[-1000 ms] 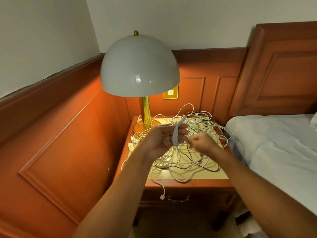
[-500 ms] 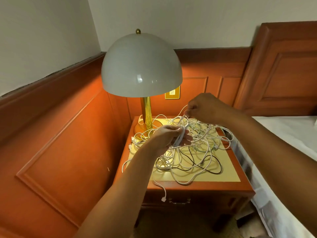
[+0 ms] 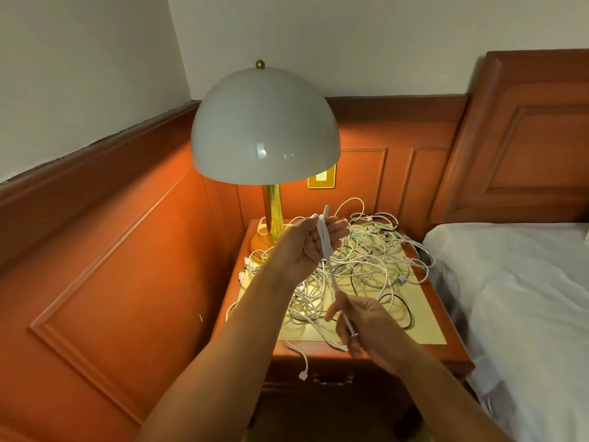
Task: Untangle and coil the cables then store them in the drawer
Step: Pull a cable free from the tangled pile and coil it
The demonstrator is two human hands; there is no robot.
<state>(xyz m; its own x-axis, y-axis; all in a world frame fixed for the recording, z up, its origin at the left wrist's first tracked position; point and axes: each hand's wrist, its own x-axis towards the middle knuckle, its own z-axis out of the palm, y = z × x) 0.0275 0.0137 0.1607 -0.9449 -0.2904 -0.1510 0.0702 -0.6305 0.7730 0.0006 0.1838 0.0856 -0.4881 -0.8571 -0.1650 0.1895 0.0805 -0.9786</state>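
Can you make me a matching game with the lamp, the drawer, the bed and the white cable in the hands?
Things:
1 lamp
2 drawer
3 bed
4 white cable

Places or states:
A closed, under the tabletop
B stretched between the left hand and the right hand
C standing at the table's back left
D right of the table

Pairs: 1-C, 2-A, 3-D, 4-B

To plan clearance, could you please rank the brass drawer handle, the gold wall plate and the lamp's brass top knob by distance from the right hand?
From the right hand:
1. Brass drawer handle, just below it.
2. Gold wall plate, on the panelling behind.
3. Brass top knob, atop the dome lamp.
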